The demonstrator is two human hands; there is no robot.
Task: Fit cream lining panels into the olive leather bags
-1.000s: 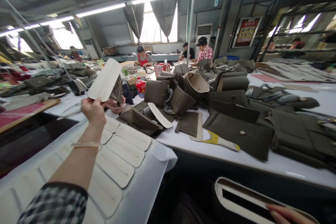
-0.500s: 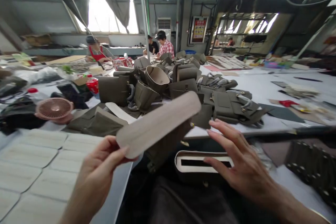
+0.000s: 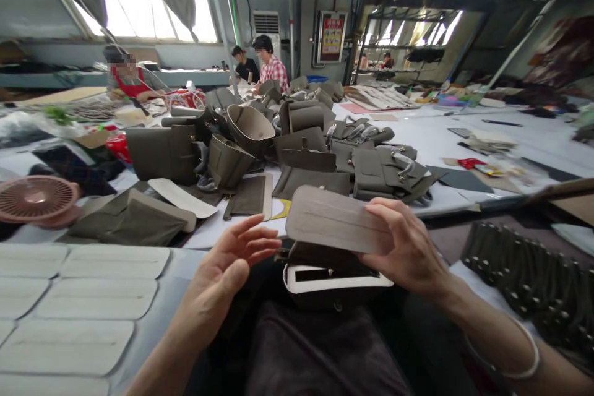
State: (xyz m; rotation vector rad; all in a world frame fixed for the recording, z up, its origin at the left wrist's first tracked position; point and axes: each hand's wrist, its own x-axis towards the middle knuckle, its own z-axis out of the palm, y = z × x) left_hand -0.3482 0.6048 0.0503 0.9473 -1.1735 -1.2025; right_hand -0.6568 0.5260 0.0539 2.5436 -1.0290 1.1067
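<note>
My right hand [image 3: 403,247] grips the right end of a flat greyish-beige panel [image 3: 331,216] with rounded corners and a line along its middle. To the left of the panel, my left hand [image 3: 227,272] is open, fingers spread and touching nothing. Below the panel, near my lap, stands a dark bag body [image 3: 306,300] with its white-lined opening [image 3: 292,284] facing up and a dark slot inside. A dark flap [image 3: 320,255] lies between the panel and that opening; part of it is hidden by the panel and my right hand.
Grey-green bags [image 3: 162,151] are heaped across the white table [image 3: 473,161]. Pale rounded panels [image 3: 83,303] lie in rows at left, near a pink fan [image 3: 39,198]. Dark straps with metal studs [image 3: 533,284] sit at right. Several people [image 3: 273,68] work farther back.
The panel has passed from my left hand to my right and now lies more level, above the bag opening. My left hand has let go and opened. The view has turned rightward.
</note>
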